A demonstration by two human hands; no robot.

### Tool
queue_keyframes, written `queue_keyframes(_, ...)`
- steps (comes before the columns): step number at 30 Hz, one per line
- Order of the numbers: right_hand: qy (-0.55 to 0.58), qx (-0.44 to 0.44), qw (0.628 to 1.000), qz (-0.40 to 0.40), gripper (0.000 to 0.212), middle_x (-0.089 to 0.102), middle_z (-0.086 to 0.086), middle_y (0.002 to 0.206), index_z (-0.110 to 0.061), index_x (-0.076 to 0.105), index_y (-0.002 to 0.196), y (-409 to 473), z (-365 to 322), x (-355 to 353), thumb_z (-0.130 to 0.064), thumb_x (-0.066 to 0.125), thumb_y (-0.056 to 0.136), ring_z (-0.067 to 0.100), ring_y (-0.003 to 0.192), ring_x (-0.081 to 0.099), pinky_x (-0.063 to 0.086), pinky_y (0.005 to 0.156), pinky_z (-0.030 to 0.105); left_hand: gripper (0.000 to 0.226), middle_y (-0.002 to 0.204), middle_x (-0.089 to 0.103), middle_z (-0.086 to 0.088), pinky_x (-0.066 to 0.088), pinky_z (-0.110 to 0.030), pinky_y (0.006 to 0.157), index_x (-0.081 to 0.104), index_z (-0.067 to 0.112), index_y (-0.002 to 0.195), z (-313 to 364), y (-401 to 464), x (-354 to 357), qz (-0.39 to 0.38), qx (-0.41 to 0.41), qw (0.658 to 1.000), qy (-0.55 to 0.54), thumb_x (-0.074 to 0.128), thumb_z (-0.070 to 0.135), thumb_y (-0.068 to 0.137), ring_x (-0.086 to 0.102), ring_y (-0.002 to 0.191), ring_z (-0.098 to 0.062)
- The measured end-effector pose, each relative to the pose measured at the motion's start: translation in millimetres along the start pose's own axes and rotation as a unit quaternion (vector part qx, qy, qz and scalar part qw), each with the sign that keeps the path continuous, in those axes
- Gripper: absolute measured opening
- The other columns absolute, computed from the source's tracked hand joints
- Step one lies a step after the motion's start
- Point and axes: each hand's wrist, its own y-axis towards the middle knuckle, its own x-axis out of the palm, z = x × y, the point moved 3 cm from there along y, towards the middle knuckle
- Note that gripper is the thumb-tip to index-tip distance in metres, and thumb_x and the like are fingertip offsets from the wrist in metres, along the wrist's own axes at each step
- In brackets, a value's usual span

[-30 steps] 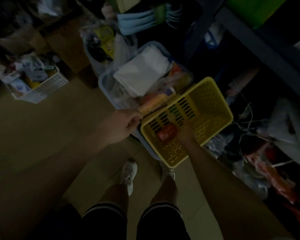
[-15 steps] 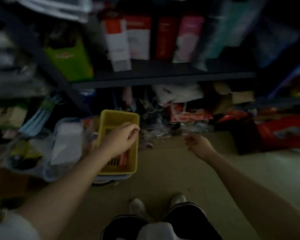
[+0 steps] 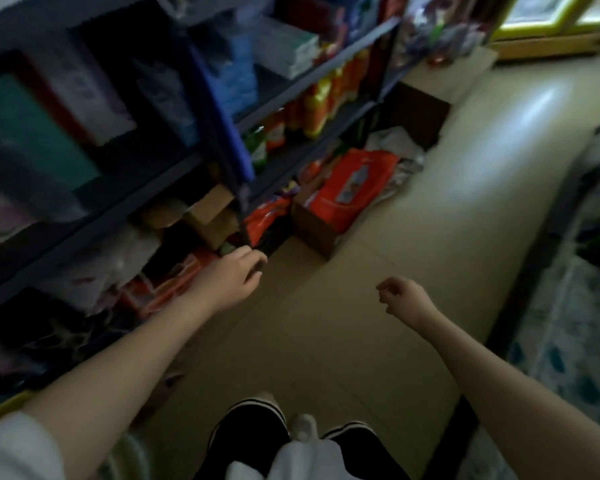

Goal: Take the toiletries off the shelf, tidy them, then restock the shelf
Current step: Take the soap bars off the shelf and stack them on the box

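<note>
Reaching out low with the left hand (image 3: 234,277), fingers loosely curled and holding nothing, fingertips hanging just in front of the foot of the shelf upright (image 3: 219,133), probably for balance or as a lead toward the goods there. Whether touching the post, impossible to tell through the blur. Trailing on the other side, the right hand (image 3: 404,297), wrist bent, fingers curled inward in a loose, relaxed curl, gripping nothing, hanging over bare floor (image 3: 378,341), well apart from any goods. Both forearms stretching forward from the body at about the same height, the left angled toward the shelving, the right pointing up the aisle; reading as the carriage of someone walking between picks rather than handling.

Moving outward: lying under the lowest board, beside the left hand, red and orange packets (image 3: 174,285) and small cardboard boxes (image 3: 212,209), crammed in loosely, likely overflow stock. Standing further along on a middle board, a row of orange and yellow bottles (image 3: 319,102), upright and tight together. Leaning out of a brown carton (image 3: 312,223) on the floor, a large red pack (image 3: 350,181). Waiting on the upper boards, boxed and bagged toiletries (image 3: 236,71), too blurred to name singly, not yet taken down.
</note>
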Motion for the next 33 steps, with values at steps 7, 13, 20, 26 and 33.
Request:
queue_keyframes(7,0.127,0.009,0.985,0.113,0.018,0.063,0.011,0.086,-0.003,0.062,0.103,59.7,15.2,-110.1,-0.004,0.050,0.090,0.017,0.065,0.055,0.041,0.047,0.008,0.027,0.108,0.056,0.006,0.050,-0.029,0.070,0.054,0.024,0.119,44.2,140.6,13.6,-0.058,0.034,0.997,0.024,0.053,0.026,0.092,0.056,0.086,-0.009)
queue_keyframes(13,0.157,-0.002,0.972,0.172,0.017,0.062,0.011,0.082,-0.001,0.062,0.101,156.5,13.6,-206.8,-0.003,0.050,0.090,0.014,0.058,0.054,0.043,0.053,0.016,0.024,0.107,0.059,0.007,0.044,-0.026,0.064,0.055,0.025,0.116,72.4,295.2,16.4,-0.074,0.057,0.996,0.010,0.052,0.026,0.092,0.054,0.086,-0.009)
queue_keyframes(20,0.128,0.069,0.971,0.188,0.015,0.065,0.011,0.088,-0.007,0.063,0.101,253.6,54.3,-304.9,-0.011,0.052,0.091,0.022,0.072,0.061,0.049,0.069,0.032,0.021,0.108,0.059,0.006,0.051,-0.030,0.076,0.056,0.022,0.113,161.2,470.5,5.1,-0.083,0.129,0.988,-0.007,0.051,0.026,0.093,0.056,0.091,-0.010)
queue_keyframes(26,0.055,0.120,0.975,0.178,0.020,0.065,0.008,0.102,-0.010,0.063,0.107,330.8,128.1,-390.3,-0.019,0.053,0.093,0.021,0.093,0.060,0.050,0.085,0.038,0.018,0.100,0.058,0.005,0.049,-0.028,0.073,0.059,0.020,0.109,276.3,600.1,-1.7,-0.057,0.226,0.970,-0.068,0.055,0.021,0.091,0.056,0.087,-0.010)
queue_keyframes(33,0.042,0.101,0.980,0.166,0.020,0.065,0.008,0.104,-0.011,0.063,0.108,454.7,175.3,-526.2,-0.020,0.052,0.093,0.020,0.094,0.059,0.050,0.083,0.035,0.020,0.086,0.058,0.011,0.051,-0.027,0.067,0.058,0.022,0.111,371.3,763.6,17.9,-0.064,0.201,0.974,-0.087,0.053,0.024,0.092,0.057,0.075,-0.003)
